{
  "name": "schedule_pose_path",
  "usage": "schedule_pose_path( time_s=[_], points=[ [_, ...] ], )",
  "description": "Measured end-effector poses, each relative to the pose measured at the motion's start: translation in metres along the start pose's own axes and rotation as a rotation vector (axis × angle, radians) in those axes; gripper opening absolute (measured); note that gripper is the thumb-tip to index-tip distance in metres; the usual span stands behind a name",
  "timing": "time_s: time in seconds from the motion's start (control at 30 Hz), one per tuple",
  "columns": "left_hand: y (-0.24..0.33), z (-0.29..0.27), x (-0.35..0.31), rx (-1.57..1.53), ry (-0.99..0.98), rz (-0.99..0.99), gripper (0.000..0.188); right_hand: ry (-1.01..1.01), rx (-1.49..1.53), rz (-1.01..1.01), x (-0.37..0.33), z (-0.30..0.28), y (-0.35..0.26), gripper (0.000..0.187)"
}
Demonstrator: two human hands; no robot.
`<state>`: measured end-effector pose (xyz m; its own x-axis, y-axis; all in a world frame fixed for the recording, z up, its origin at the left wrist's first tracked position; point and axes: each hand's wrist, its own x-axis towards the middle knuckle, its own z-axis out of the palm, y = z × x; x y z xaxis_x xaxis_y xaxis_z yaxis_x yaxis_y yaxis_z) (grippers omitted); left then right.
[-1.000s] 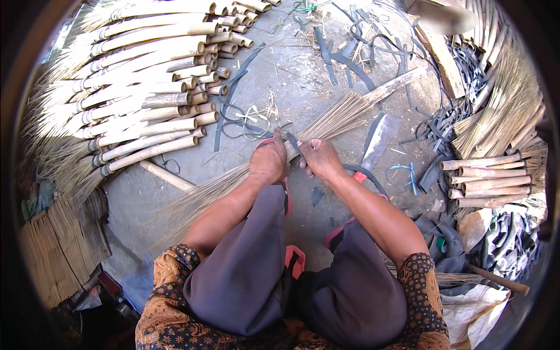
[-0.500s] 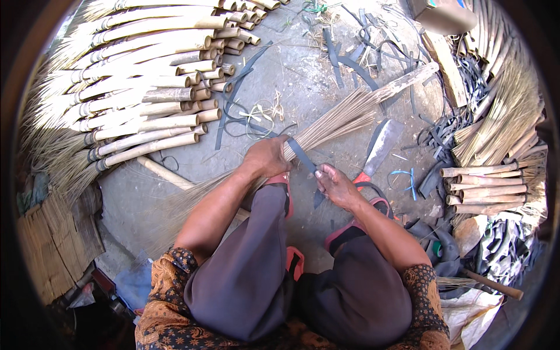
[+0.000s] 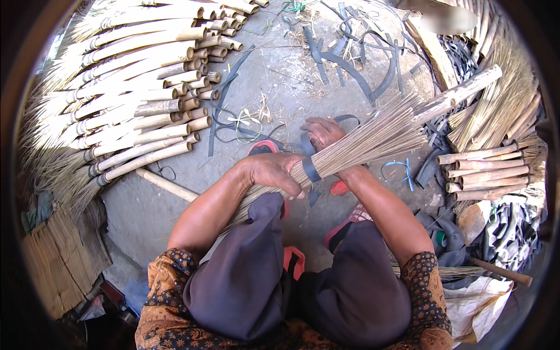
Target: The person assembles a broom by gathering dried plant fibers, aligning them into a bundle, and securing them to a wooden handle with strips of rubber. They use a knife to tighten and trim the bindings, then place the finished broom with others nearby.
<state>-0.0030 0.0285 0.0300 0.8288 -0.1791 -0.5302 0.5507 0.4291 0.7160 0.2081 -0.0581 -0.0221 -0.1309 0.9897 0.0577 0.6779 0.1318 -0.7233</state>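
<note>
A bundle of thin sticks (image 3: 367, 137), like broom bristles, lies slantwise across my knees' front. A pale wooden pole (image 3: 461, 94) juts from its far right end. My left hand (image 3: 273, 172) is closed round the bundle, thumb on top. A dark rubber strip (image 3: 311, 169) wraps the bundle just beyond that hand. Behind the bundle, my right hand (image 3: 325, 133) has its fingers curled on the strip, whose tail loops out past the knuckles. The bundle covers my right wrist. Below it shows a red handle (image 3: 338, 188), likely the knife's; the blade is hidden.
Many bamboo-handled brooms (image 3: 140, 102) are stacked at the left. Loose rubber strips (image 3: 350, 67) litter the concrete floor ahead. At the right lie short bamboo-handled pieces (image 3: 487, 175), a stick bundle (image 3: 501, 105) and a white sack (image 3: 478, 306). Cardboard (image 3: 61, 262) lies at the left.
The bundle with its pole has shifted right and been raised, now covering the knife blade. My right hand has gone from the near side to behind the bundle, carrying the strip around it.
</note>
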Motion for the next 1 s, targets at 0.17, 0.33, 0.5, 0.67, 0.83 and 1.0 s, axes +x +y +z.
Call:
schedule_pose_path(
  time_s=[0.17, 0.33, 0.5, 0.67, 0.83, 1.0],
  points=[
    [-0.011, -0.002, 0.006, 0.506, 0.555, 0.018, 0.061, -0.733, -0.348, 0.490, -0.011, -0.042, -0.027, 0.047],
    [-0.015, 0.009, 0.019, 0.843, 0.672, -0.375, 0.069, -0.149, -0.024, 0.461, 0.020, -0.028, -0.056, 0.040],
    [-0.015, 0.025, 0.032, 0.892, 0.687, -0.506, 0.070, -0.442, 0.277, 0.746, 0.045, -0.004, -0.045, 0.048],
    [-0.021, 0.021, 0.032, 0.836, 0.642, -0.473, 0.062, -0.292, 0.723, 0.680, 0.006, -0.018, -0.058, 0.048],
    [-0.032, 0.011, 0.034, 0.835, 0.661, -0.405, 0.071, -0.179, 0.824, 0.688, -0.058, -0.041, -0.085, 0.037],
    [-0.037, 0.010, 0.037, 0.846, 0.705, -0.411, 0.067, -0.325, 0.642, 0.765, -0.091, -0.039, -0.081, 0.032]
  ],
)
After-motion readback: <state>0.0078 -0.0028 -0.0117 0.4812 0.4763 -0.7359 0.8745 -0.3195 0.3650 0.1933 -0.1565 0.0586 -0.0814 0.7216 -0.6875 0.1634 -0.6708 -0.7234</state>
